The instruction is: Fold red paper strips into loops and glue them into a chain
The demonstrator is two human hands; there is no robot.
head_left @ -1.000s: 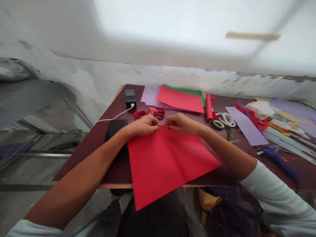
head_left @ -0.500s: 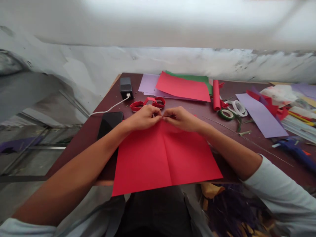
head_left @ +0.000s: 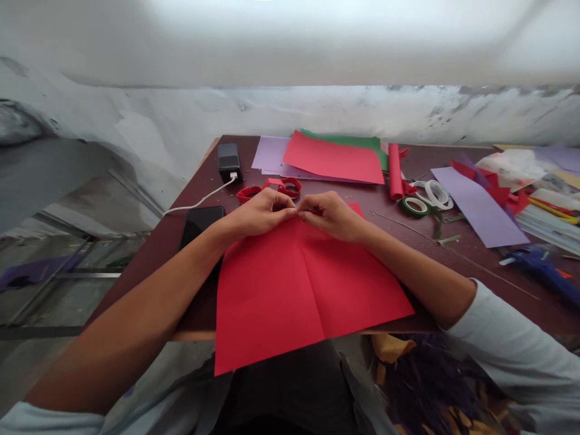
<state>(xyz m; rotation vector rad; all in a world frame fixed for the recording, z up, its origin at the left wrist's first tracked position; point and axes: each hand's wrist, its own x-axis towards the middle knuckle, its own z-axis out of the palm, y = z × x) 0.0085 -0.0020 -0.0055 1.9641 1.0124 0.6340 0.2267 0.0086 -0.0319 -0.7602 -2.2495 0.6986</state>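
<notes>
A large red paper sheet (head_left: 272, 302) with a crease down its middle lies over the table's near edge, its lower corners hanging past it. My left hand (head_left: 267, 212) pinches the sheet's far edge near the crease. Right beside it, my right hand (head_left: 330, 215) pinches the same edge, fingertips almost touching those of the left. The fingers hide the exact spot being gripped. Behind my left hand lie looped red strips (head_left: 247, 194).
On the brown table (head_left: 362, 199) are a black phone (head_left: 202, 222), a power bank (head_left: 229, 160) with a white cable, stacked coloured sheets (head_left: 335, 158), a red roll (head_left: 395, 172), tape rolls (head_left: 414, 206), a thin wire (head_left: 421, 235) and a blue glue gun (head_left: 544, 269).
The red sheet has turned slightly, its near edge shifting right and its lower left corner dropping lower. Both hands keep their pinch at almost the same place.
</notes>
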